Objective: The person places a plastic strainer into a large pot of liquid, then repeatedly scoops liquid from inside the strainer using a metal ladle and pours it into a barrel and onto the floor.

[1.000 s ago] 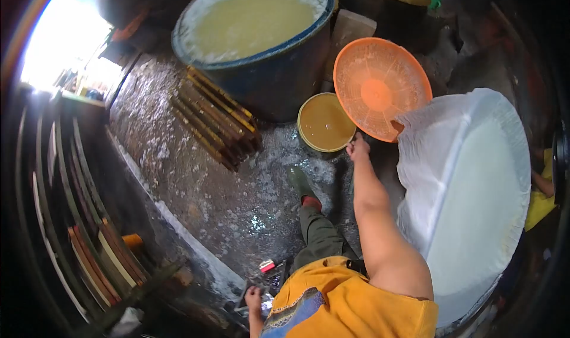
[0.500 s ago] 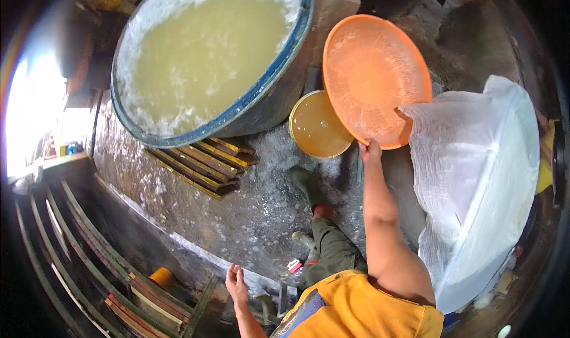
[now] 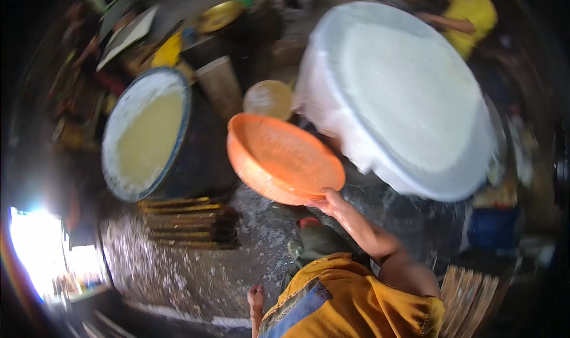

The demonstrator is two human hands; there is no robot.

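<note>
while the right hand (image 3: 323, 202) gripped the near rim of the orange basin (image 3: 256, 170), its fingers closed on the edge, the left hand (image 3: 256, 297) hung low beside the shirt (image 3: 350, 299), too small and blurred to tell whether its fingers were open or curled. the basin was tilted in front of the body, between a blue-rimmed tub (image 3: 187, 109) of yellowish liquid and a large round vessel (image 3: 383, 137) draped in white cloth (image 3: 323, 91). a yellowish round container (image 3: 268, 99) stood beyond it, and wooden slats (image 3: 190, 224) lay on the wet floor (image 3: 178, 272).
</note>
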